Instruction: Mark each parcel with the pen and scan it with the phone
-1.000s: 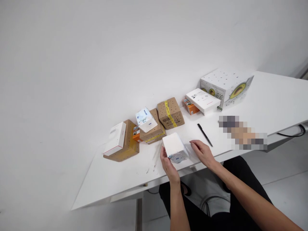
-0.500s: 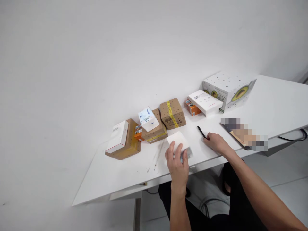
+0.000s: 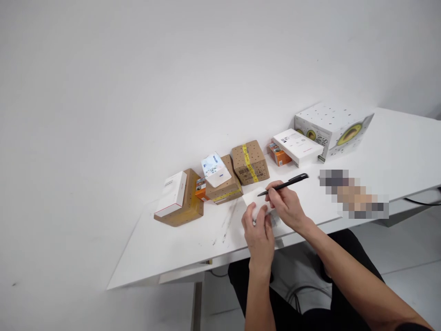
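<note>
My left hand (image 3: 259, 232) is curled over a small white box (image 3: 251, 197) near the front edge of the table, its fingertips on the pale top face. Part of the box is hidden behind my hands. A black pen (image 3: 292, 182) is pinched in my right hand (image 3: 285, 204), slanting down to the left. Its tip lies over the box's top face; whether it touches cannot be made out. Just behind the white box stand a brown carton with yellow tape (image 3: 250, 163) and a lower brown carton (image 3: 225, 188) bearing a white-and-blue packet (image 3: 215, 170).
At the left, a flat white box (image 3: 171, 195) rests on another brown carton (image 3: 189, 207). A second flat white box (image 3: 298, 146) leans over an orange box (image 3: 279, 155), beside a large avocado-print carton (image 3: 325, 120). A blurred-out flat item (image 3: 354, 195) lies right on the white table (image 3: 179, 248).
My right hand has picked up the pen from the table and moved left, bringing its tip over the white box. My left hand stays on the box. The view has shifted slightly.
</note>
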Tool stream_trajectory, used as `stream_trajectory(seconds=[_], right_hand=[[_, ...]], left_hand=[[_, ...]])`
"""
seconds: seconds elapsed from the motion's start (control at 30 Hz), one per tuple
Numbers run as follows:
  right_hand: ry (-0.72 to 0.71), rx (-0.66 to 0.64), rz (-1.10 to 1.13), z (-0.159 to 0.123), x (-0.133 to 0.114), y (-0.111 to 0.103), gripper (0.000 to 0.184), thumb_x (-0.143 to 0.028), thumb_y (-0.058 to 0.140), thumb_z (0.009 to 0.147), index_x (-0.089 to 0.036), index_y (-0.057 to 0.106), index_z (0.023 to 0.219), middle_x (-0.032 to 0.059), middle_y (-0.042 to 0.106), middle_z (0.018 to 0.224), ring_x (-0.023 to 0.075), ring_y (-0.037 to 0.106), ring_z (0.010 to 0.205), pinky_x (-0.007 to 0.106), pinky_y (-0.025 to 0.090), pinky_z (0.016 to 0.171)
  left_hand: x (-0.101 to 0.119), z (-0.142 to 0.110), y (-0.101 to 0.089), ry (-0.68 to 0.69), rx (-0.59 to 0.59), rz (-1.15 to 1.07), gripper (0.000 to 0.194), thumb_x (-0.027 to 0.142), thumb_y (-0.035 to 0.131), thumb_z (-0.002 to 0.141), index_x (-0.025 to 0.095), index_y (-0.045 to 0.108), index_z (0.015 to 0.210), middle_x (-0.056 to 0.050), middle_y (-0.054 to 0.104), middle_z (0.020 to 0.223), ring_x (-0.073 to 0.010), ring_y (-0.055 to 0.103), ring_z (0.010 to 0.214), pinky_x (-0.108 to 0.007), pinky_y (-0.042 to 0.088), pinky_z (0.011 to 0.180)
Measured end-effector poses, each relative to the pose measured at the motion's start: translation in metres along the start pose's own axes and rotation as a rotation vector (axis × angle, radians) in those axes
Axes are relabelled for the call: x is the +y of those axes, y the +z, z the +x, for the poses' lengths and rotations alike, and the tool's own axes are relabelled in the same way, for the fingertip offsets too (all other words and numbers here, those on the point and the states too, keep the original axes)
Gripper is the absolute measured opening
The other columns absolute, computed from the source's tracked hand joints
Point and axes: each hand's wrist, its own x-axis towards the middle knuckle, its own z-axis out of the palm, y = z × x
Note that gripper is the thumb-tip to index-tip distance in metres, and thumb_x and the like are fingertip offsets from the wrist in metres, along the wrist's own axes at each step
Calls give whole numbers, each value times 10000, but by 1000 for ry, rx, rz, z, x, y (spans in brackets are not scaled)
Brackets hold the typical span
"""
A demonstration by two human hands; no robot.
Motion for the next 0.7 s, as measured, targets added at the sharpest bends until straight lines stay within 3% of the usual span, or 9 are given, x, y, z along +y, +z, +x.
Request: stream_trajectory(seconds=[0.13,0.53,0.7], right_hand=[[-53,-18,-216,0,-1,6,176,-371,382,881,-237,490,841,-5,578,621,151,551,553,269,437,564],[-52,-191,-367,5,-4,4,183,-330,358,891,-212,498,880,-28,532,564,146,508,482,251,361,511],[-70,-184,-363,6,-5,4,156,-313,359,891,-216,480,875,-21,551,598,149,526,516,249,361,531]], left_hand=[[-1,-1,1,-4,14,-21,338,192,490,913,248,594,1230,-134,483,1310,-267,462,1230,-442,442,987],[0,1,-2,38,7,53,323,167,480,916,230,569,1220,-135,470,1293,-254,465,1220,-431,473,959],[1,1,-2,46,10,76,317,165,486,914,218,567,1215,-139,472,1284,-252,467,1213,-420,478,954]])
